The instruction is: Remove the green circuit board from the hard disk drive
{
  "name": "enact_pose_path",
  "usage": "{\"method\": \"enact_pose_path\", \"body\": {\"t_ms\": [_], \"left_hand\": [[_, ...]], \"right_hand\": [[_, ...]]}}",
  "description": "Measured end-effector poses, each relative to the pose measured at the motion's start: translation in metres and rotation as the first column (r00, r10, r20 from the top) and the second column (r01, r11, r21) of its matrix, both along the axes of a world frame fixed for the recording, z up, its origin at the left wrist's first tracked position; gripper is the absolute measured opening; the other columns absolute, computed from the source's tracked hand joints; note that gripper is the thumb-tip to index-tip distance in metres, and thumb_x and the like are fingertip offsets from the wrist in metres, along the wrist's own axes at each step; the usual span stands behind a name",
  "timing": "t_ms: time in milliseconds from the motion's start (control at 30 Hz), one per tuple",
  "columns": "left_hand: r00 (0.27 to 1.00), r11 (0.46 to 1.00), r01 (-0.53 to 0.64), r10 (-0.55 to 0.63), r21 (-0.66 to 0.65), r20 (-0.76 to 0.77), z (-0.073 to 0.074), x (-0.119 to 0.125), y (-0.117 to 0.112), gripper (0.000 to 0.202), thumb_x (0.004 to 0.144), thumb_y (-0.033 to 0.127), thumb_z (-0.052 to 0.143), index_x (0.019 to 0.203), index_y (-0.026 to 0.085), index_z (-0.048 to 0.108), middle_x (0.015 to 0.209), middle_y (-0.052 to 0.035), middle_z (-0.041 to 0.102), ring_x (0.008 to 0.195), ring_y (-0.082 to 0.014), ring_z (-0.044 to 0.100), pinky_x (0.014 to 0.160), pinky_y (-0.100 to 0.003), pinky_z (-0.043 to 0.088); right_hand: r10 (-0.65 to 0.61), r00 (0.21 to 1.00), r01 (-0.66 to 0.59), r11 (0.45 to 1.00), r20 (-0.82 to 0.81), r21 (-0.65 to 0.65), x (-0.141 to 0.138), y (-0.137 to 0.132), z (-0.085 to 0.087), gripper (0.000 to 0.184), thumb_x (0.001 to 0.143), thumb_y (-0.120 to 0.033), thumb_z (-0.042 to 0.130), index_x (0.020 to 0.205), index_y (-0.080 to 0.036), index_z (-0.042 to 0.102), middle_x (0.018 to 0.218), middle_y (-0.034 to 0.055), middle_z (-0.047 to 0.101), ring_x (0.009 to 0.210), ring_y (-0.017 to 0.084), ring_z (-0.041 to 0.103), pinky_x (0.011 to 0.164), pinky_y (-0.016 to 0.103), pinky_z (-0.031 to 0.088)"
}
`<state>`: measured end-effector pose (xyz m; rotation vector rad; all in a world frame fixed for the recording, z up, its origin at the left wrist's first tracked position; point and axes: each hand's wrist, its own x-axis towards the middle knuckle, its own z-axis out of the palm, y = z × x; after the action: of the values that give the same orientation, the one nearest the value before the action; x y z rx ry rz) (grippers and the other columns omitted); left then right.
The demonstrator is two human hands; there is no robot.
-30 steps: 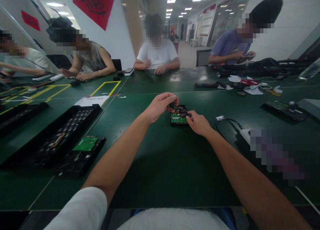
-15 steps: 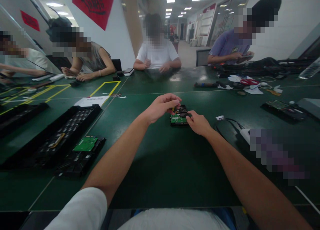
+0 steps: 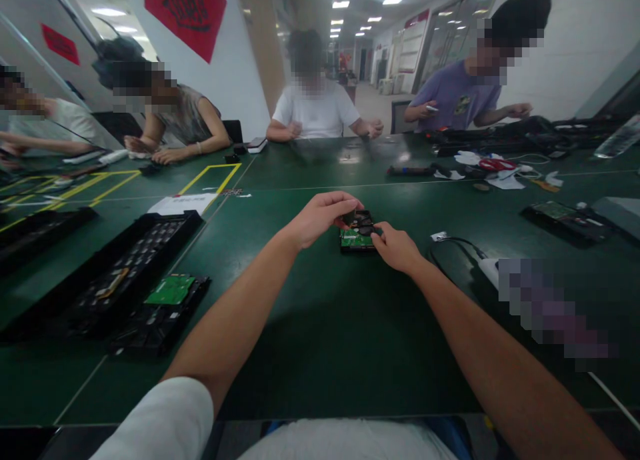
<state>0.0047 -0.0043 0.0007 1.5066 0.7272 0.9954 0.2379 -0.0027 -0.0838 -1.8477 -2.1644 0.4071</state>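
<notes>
The desk [image 3: 320, 353] is dark green, with yellow tape [image 3: 229, 179] toward its far left corner; the middle drive [image 3: 367, 229] is black, its board [image 3: 349, 239] green; the larger tray [image 3: 83, 280] is black, chequered grey inside.

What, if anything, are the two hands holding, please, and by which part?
The right hand seems to hold the hard drive by its right edge. Whether the left hand, at the drive's far left corner, holds anything cannot be told.

Black hard drive [image 3: 361, 233], green circuit board [image 3: 351, 239] uppermost at its near end, flat on the tabletop [image 3: 320, 327]
</notes>
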Motion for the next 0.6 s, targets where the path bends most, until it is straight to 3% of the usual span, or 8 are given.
{"method": "enact_pose_path", "body": {"t_ms": [233, 367, 500, 600], "left_hand": [[0.999, 0.999, -0.038, 0.039, -0.023, 0.034, 0.0004, -0.0024, 0.0012, 0.021, 0.094, 0.036, 0.067, 0.095, 0.016, 0.073, 0.092, -0.0076, 0.071, 0.084, -0.017, 0.066, 0.061, -0.024, 0.053], [0.995, 0.997, -0.023, 0.029, -0.072, 0.096, -0.0007, -0.0001, 0.0011, 0.019, 0.097, 0.035, 0.064, 0.094, 0.017, 0.067, 0.091, -0.0083, 0.072, 0.086, -0.0188, 0.069, 0.066, -0.028, 0.059], [0.991, 0.997, -0.025, 0.035, -0.079, 0.128, -0.0019, 0.0019, 0.0015, 0.025, 0.098, 0.04, 0.067, 0.093, 0.015, 0.066, 0.094, -0.0098, 0.072, 0.092, -0.0197, 0.07, 0.076, -0.032, 0.062], [0.994, 0.999, -0.032, 0.036, -0.042, 0.098, -0.0043, 0.0019, 0.0028, 0.032, 0.094, 0.045, 0.074, 0.092, 0.014, 0.067, 0.093, -0.0084, 0.071, 0.086, -0.0165, 0.068, 0.07, -0.027, 0.058]], "right_hand": [[-0.005, 1.0, 0.005, 1.0, -0.001, 0.003, 0.0005, 0.0002, -0.0005, 0.044, 0.108, -0.043, 0.044, 0.145, -0.02, 0.055, 0.109, 0.0125, 0.078, 0.093, 0.027, 0.073, 0.077, 0.035, 0.049], [-0.009, 1.0, 0.009, 1.0, 0.001, 0.005, 0.0011, 0.0004, -0.0009, 0.044, 0.108, -0.043, 0.045, 0.144, -0.021, 0.055, 0.108, 0.0119, 0.079, 0.092, 0.027, 0.072, 0.075, 0.034, 0.048], [-0.004, 1.0, 0.004, 1.0, -0.004, 0.002, 0.0013, 0.0004, -0.0006, 0.044, 0.108, -0.043, 0.045, 0.144, -0.021, 0.056, 0.107, 0.0114, 0.079, 0.091, 0.026, 0.073, 0.075, 0.034, 0.049], [0.002, 1.0, -0.002, 1.0, -0.012, 0.005, 0.0016, 0.0007, -0.0011, 0.044, 0.108, -0.043, 0.045, 0.145, -0.021, 0.055, 0.108, 0.0114, 0.079, 0.091, 0.026, 0.073, 0.075, 0.033, 0.049]]}}
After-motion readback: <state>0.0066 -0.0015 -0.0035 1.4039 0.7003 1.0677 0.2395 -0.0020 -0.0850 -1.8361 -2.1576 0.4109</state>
